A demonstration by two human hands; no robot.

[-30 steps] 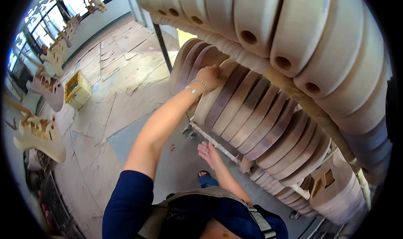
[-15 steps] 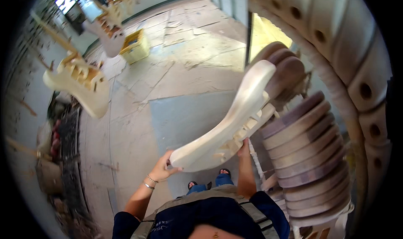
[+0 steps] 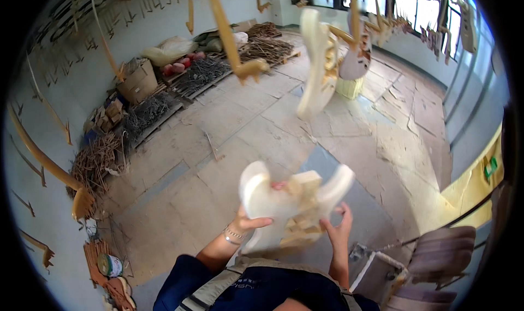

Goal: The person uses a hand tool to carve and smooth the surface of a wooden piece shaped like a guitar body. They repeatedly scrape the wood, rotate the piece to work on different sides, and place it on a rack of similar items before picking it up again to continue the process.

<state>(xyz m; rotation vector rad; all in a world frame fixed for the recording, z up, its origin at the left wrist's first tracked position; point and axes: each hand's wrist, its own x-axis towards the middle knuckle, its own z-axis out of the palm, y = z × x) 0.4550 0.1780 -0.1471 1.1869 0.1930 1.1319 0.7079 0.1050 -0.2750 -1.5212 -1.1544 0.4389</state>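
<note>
1. Locate the pale guitar body (image 3: 277, 206) before the torso, above the floor (image 3: 251, 139), horns upward, outline motion-blurred.
2. Note the left hand (image 3: 246, 222) clamped on the left side, thumb across the near face.
3. Note the right hand (image 3: 339, 232) at the right edge, thumb at the rim, fingers spread. Cannot tell whether gripping.
4. For a secure hold, preferably wrap both hands around the solid outer edges, share the weight evenly and avoid pressing on thin cavity walls.
5. Keep the horns clear of the hanging body (image 3: 312, 79) beyond and the stacked wooden bodies (image 3: 443, 251) at lower right.
6. Compare with half a second earlier: now turned from a long slant to horns-up and farther from the stack; view swung left, placing the yellow bin (image 3: 349, 88) farther right, partly behind the hanging body.
</note>
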